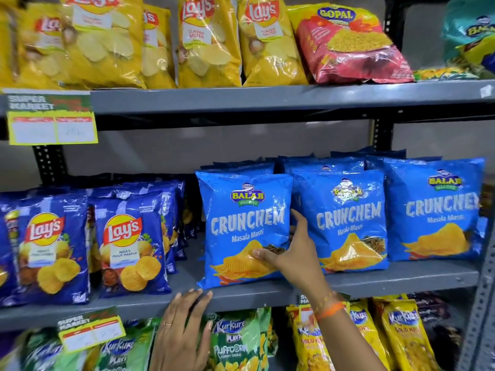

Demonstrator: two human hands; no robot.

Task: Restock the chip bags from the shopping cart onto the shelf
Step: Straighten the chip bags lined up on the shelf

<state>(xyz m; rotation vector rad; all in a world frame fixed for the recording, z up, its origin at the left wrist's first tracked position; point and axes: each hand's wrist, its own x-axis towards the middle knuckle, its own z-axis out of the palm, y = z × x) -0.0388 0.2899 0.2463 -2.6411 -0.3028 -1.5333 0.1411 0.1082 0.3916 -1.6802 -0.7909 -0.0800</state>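
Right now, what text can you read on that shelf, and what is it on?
"Lay's CLASSIC SALTED": yellow bags, top shelf.
"GOPAL": red bag.
"SUPER MARKET": price tag; prices unreadable.
"Lay's INDIA'S MAGIC MASALA": dark blue bags.
"BALAJI WAFERS CRUNCHEM Masala Masti": blue bag held by the right hand.
"Kurkure PUFFCORN": green bag beside the left hand.
"Kurkure": orange bags; flavour blurred.

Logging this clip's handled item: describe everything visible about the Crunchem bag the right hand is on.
The leftmost Crunchem bag is glossy bright blue film, printed "Balaji Wafers", "Crunchem", "Masala Masti" over pictured ridged chips. It looks puffed and sealed, standing upright at the front of the middle shelf, beside a matching bag. The right hand grips its lower right edge, thumb across the front. The left hand rests below, apart from it.
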